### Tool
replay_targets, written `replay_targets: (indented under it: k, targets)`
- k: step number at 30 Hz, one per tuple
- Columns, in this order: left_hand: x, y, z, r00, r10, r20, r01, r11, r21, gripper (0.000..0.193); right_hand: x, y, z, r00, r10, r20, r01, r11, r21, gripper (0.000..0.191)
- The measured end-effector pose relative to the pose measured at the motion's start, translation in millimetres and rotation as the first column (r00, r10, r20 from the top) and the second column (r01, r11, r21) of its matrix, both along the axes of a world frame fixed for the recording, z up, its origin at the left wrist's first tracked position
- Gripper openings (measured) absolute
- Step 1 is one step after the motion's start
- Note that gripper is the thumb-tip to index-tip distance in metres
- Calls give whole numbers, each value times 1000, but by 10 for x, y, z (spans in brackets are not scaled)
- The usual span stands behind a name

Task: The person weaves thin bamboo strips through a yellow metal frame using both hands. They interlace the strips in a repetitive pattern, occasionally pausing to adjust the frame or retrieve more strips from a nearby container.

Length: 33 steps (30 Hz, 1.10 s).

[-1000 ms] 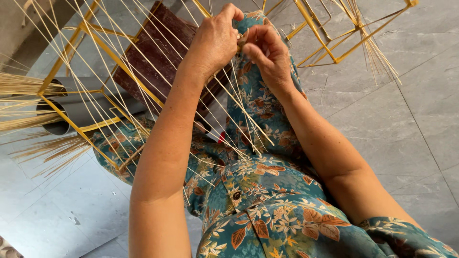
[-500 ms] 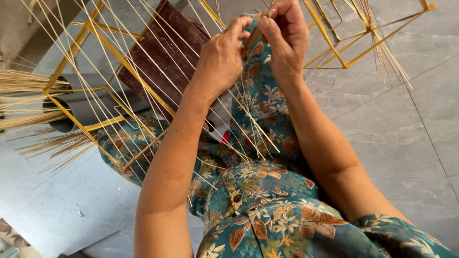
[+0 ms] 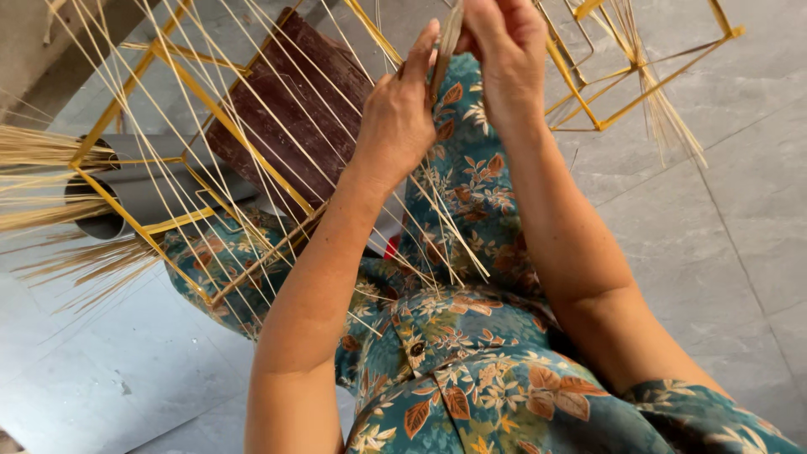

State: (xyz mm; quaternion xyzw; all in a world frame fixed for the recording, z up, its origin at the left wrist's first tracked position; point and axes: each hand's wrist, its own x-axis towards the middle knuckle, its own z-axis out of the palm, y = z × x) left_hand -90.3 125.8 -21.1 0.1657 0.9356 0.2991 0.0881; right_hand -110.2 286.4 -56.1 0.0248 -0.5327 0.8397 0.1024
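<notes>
Bamboo frame (image 3: 160,181) partly strung with thin strips (image 3: 277,168); many loose ends remaining. Left hand (image 3: 402,118) and right hand (image 3: 504,50) both pinching one strip (image 3: 448,42) far centre.

Grey tiled floor (image 3: 714,210); grey pipe (image 3: 143,197) left; brown wooden board (image 3: 290,109).
</notes>
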Motion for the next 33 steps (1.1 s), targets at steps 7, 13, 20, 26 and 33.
replay_targets:
  k: [7, 13, 20, 26, 33]
  targets:
    - [555, -430, 139, 967, 184, -175, -89, 892, 444, 38, 461, -9, -151, 977, 185, 109, -201, 965, 166, 42]
    - [1234, -1644, 14, 655, 563, -503, -423, 826, 374, 25, 390, -58, -176, 961, 174, 213, -253, 863, 437, 44]
    - [2136, -2735, -357, 333, 933, -134, -770, 351, 533, 44, 380, -232, -379, 960, 276, 52, -276, 894, 353, 28]
    - [2133, -2643, -565, 473, 861, 187, -697, 236, 677, 38, 534, -107, -436, 987, 108, 120, -156, 832, 533, 28]
    - [2020, -2417, -386, 502, 818, 280, -647, 140, 749, 35, 671, -76, -357, 989, 33, 146, -102, 862, 497, 27]
